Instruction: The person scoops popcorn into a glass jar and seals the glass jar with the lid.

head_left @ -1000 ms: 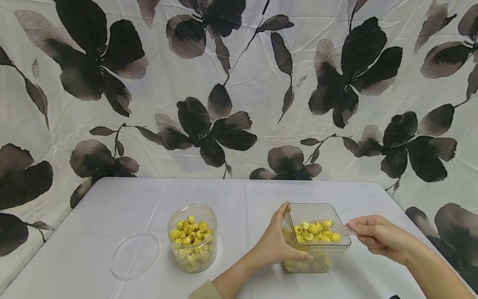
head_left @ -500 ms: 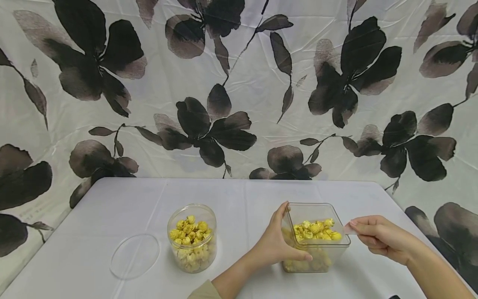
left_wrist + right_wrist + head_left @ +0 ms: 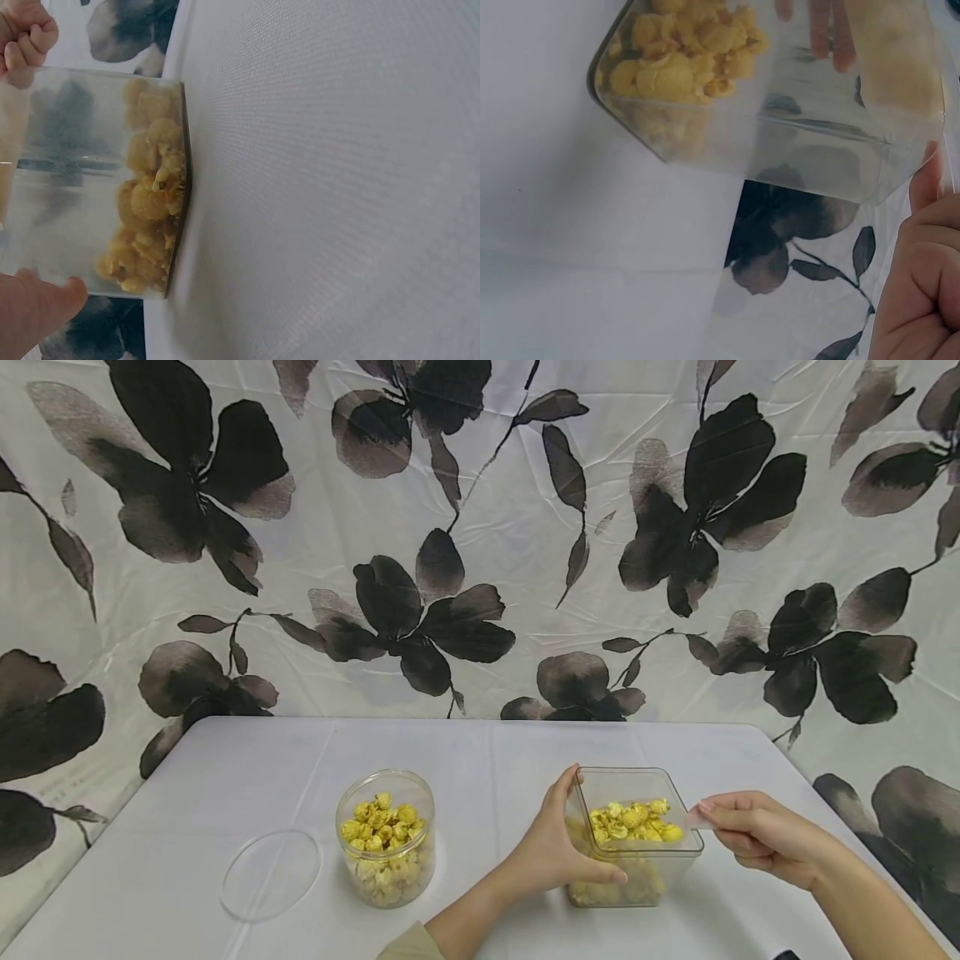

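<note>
A clear rectangular box point(image 3: 678, 868), partly filled with yellow popcorn point(image 3: 633, 820), stands on the table in the head view. My left hand point(image 3: 551, 852) holds it from the left, thumb across the front and fingers around the far side. At the right rim, my right hand point(image 3: 765, 835) pinches a small translucent piece point(image 3: 701, 820) between thumb and index finger. Its full shape is hidden by the fingers, so I cannot tell its kind. In the right wrist view, popcorn point(image 3: 667, 75) lies at the bottom of the box, beside that hand point(image 3: 922, 285).
Left of the box stands a round clear jar point(image 3: 386, 860) of popcorn without a lid on it. A clear round disc point(image 3: 272, 875), perhaps a lid, lies flat further left. The white table point(image 3: 480, 760) ends at a floral cloth point(image 3: 420, 627) behind.
My right hand has shifted very slightly left with the translucent piece. The left hand, the box and the jar keep their places.
</note>
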Available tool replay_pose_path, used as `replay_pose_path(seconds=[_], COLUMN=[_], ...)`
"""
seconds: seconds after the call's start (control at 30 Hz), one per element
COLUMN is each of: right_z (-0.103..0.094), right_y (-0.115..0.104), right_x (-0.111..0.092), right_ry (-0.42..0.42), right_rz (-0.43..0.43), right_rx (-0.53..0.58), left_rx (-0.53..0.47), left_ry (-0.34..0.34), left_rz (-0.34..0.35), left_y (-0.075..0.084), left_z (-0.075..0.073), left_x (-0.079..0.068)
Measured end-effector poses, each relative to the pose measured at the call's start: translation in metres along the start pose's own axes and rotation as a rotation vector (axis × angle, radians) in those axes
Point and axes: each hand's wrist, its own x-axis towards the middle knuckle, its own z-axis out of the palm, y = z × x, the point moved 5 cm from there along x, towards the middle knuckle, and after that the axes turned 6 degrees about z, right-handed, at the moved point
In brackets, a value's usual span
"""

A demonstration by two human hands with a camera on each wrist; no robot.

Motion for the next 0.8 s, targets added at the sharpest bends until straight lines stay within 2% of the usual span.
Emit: replay_pose_path(seconds=[0.3,0.6,0.8], right_z=[-0.0005,-0.0021,-0.0027], right_y=[0.0009,0.0003,0.0008], right_x=[0.0005,0.0004,0.0007], right_ry=[-0.033,0.024,0.031], right_rz=[-0.041,-0.021,-0.01], right_rx=[0.015,-0.034,-0.021], left_rx=[-0.003,0.0,0.006], left_ry=[-0.005,-0.003,-0.003], left_rz=[-0.002,0.003,-0.002], left_y=[-0.0005,-0.0001,-0.0005], left_z=[0.0002,0.0001,0.0001], left_x=[-0.0002,0.0,-0.0004])
